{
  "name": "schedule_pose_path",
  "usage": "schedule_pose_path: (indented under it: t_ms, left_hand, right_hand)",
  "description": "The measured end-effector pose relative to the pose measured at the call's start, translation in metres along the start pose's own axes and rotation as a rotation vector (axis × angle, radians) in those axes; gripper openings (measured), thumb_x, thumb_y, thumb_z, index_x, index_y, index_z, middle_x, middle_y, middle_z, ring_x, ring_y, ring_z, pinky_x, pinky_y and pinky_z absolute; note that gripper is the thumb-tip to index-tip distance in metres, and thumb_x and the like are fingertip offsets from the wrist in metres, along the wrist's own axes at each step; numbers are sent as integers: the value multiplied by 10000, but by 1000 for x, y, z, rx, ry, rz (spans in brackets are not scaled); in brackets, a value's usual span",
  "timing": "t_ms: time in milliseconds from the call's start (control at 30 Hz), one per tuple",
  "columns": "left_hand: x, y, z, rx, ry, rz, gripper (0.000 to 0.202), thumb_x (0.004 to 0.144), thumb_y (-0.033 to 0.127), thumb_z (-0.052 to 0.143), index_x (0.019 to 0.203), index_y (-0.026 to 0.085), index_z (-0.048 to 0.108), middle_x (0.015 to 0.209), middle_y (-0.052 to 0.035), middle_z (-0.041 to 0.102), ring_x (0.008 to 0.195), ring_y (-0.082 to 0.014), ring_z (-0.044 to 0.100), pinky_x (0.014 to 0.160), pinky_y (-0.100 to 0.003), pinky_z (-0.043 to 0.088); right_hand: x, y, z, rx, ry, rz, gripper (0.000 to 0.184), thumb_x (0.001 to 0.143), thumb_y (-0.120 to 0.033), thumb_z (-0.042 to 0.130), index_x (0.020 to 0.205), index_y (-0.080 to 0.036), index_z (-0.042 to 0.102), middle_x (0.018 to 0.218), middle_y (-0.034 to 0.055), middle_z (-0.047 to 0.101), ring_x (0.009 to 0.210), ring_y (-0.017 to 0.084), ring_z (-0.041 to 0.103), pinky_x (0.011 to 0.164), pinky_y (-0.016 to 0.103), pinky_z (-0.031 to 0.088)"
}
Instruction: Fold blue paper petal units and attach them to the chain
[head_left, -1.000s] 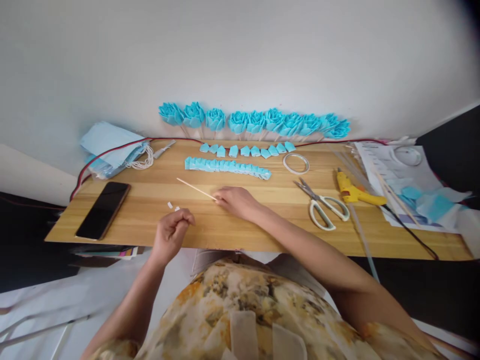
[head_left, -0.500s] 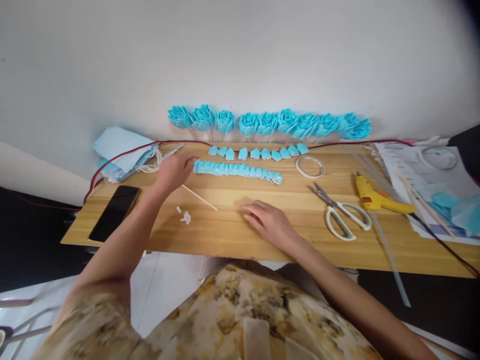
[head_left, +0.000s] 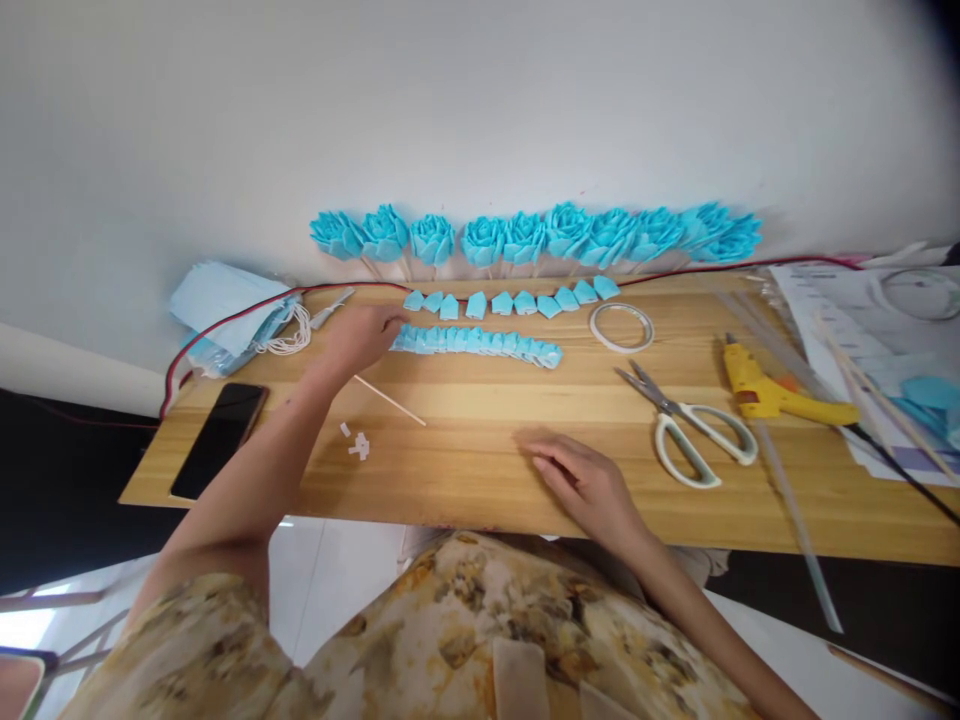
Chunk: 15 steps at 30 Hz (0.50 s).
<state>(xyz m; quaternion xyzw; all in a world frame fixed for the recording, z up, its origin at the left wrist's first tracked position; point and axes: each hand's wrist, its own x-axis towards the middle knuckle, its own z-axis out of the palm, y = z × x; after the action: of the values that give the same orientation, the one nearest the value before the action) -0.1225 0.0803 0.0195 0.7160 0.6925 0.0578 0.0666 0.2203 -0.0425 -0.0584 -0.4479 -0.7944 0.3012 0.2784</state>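
Observation:
My left hand reaches to the left end of a long row of folded blue petals and touches it, fingers curled at the first petal. A thin wooden stick lies just below that hand. My right hand rests flat on the wooden table, fingers stretched out, holding nothing. Small white scraps lie near my left forearm. A second row of separate blue petals sits behind the long row.
Blue paper roses lean on the wall. A tape ring, scissors and a yellow glue gun lie to the right. A black phone and blue face masks are left. Papers cover the far right.
My left hand went from the table's front edge up to the left end of the long petal row. My right hand left the stick and slid back toward me.

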Motion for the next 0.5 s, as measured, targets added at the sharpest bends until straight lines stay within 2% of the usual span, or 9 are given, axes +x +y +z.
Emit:
schedule_pose_path:
  t_ms: [167, 333, 500]
  left_hand:
    - [3, 17, -1, 83, -57, 11, 450, 937, 233, 371, 1174, 227, 754, 1184, -64, 765, 1067, -288, 692, 867, -347, 518]
    - [7, 22, -1, 96, -57, 12, 452, 930, 224, 373, 1163, 210, 760, 1176, -86, 767, 1060, -301, 697, 862, -360, 517]
    - [15, 25, 6, 85, -70, 61, 436, 941, 262, 385, 1167, 251, 758, 1168, -64, 771, 1023, -276, 706, 804, -329, 500]
  right_hand:
    - [-1, 1, 0, -44, 57, -104, 193, 994, -232, 541, 1076, -216, 716, 1016, 56, 783, 931, 190, 746, 811, 302, 583]
    - [-1, 1, -1, -40, 65, -133, 170, 985, -204, 563, 1064, -211, 714, 979, 42, 782, 893, 173, 743, 778, 277, 573]
    - [-1, 1, 1, -39, 85, -159, 161, 983, -192, 566, 1055, -206, 708, 965, 42, 783, 878, 172, 743, 770, 276, 567]
